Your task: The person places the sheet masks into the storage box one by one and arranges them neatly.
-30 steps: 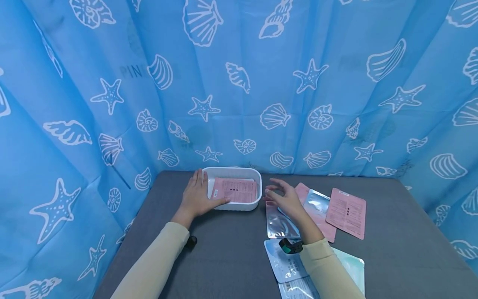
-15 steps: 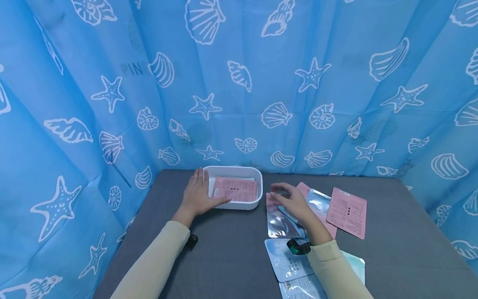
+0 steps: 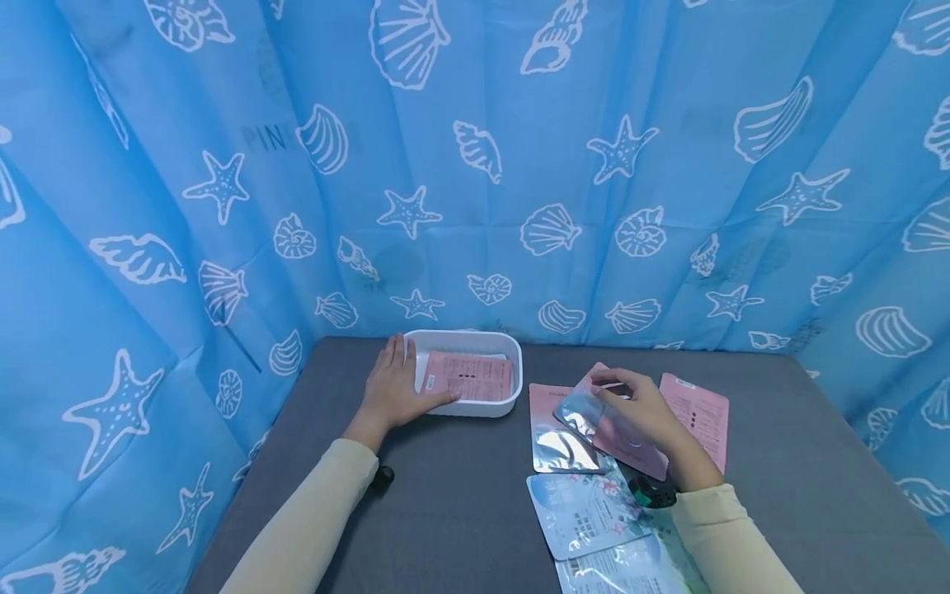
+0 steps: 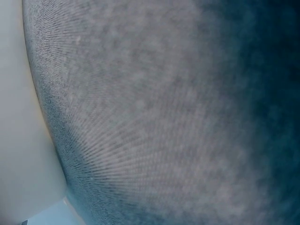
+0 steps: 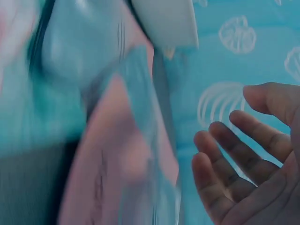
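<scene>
My left hand (image 3: pixel 393 392) rests against the left side of a white plastic box (image 3: pixel 482 409), fingers along its wall and thumb across the front rim. Inside lies a pink printed sachet (image 3: pixel 471 378). Over the pile to the right, my right hand (image 3: pixel 641 408) hovers above a pink sachet (image 3: pixel 634 458) and a silvery-blue one (image 3: pixel 577 411). In the right wrist view its fingers (image 5: pixel 243 129) are loosely bent with nothing between them. A pink-and-silver sachet (image 3: pixel 552 429) lies nearer the box. At the far right, a pink sachet (image 3: pixel 701 412) is partly hidden by the hand.
Pale blue floral sachets (image 3: pixel 582 516) overlap at the table's front, partly under the right forearm. The grey cloth-covered table (image 3: pixel 460 511) ends at a blue shell-patterned curtain (image 3: pixel 549 165). Mostly blurred grey cloth (image 4: pixel 140 93) fills the left wrist view.
My right hand has moved right, away from the box and across the pink sachets, uncovering the pink-and-silver and silvery-blue sachets. The left hand and box stay as they were.
</scene>
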A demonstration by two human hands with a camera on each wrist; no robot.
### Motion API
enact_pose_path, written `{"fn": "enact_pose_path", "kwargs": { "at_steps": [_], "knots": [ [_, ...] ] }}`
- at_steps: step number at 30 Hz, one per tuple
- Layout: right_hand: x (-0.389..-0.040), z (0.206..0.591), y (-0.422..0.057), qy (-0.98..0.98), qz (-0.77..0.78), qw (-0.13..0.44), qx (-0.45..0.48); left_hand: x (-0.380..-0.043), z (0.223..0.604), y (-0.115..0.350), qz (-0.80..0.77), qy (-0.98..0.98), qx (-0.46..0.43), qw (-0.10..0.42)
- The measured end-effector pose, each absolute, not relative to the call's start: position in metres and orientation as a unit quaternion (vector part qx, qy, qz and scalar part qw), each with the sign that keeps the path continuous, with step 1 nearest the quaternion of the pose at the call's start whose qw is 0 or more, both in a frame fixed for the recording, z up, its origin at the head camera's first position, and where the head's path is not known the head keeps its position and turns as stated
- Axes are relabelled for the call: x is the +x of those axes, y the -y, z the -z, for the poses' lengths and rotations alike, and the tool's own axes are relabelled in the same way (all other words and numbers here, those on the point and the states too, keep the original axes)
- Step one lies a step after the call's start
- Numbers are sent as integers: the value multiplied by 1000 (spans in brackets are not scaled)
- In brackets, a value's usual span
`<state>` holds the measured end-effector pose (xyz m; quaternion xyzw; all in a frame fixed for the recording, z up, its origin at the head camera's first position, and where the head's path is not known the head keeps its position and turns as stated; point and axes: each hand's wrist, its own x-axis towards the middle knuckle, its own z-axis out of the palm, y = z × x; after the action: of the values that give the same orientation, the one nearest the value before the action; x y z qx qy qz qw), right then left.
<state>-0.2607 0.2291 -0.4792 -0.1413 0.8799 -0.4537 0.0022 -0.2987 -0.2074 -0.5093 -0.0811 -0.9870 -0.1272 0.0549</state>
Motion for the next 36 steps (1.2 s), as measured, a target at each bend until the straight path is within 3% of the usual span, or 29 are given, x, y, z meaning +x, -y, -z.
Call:
{"fn": "enact_pose_path", "kwargs": {
  "at_steps": [16, 36],
  "knots": [
    [-274, 489, -321, -929, 354, -64, -83, -298, 512, 208, 134, 986, -84, 58],
    [-272, 505, -370, -953, 302, -14, -22, -300, 512, 208, 140, 985, -88, 57]
  ]
}}
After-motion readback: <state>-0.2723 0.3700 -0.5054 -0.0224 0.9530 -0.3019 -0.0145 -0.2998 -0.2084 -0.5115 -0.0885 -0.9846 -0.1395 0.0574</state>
